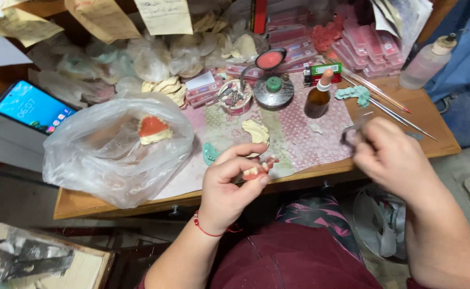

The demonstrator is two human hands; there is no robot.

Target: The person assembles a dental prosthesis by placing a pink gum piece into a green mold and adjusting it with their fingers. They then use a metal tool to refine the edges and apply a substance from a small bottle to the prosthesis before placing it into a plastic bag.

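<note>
Leftmost, we see a phone (32,107) lying at the bench edge with its screen lit, and just beside it a clear plastic bag (112,155) holding a plaster cast topped with orange wax (153,129). We judge that the bag overhangs the front edge of the wooden bench (112,202), so a nudge from the forearm could tip it off.

Next, our left hand (229,184) pinches a small denture piece (256,170), pink wax with pale teeth, between thumb and curled fingers, just above the bench edge and over the lap. We consider the grip slight: if the fingers slacken, the piece may fall to the lap or floor, and too firm a squeeze could warp the soft wax or shift a tooth.

Behind the hand lie a pale plaster cast (256,131) and a green impression piece (210,153) on the patterned mat (310,134); farther back stand a brown dropper bottle (318,96) and a round metal burner (273,92).

Rightmost, our right hand (393,158) is blurred; it appears closed around a thin metal tool (352,134), though we cannot tell the grip exactly. We judge that a hasty pass could knock the bottle or jab the wax. Long rods (390,104) lie near the bench corner.
</note>
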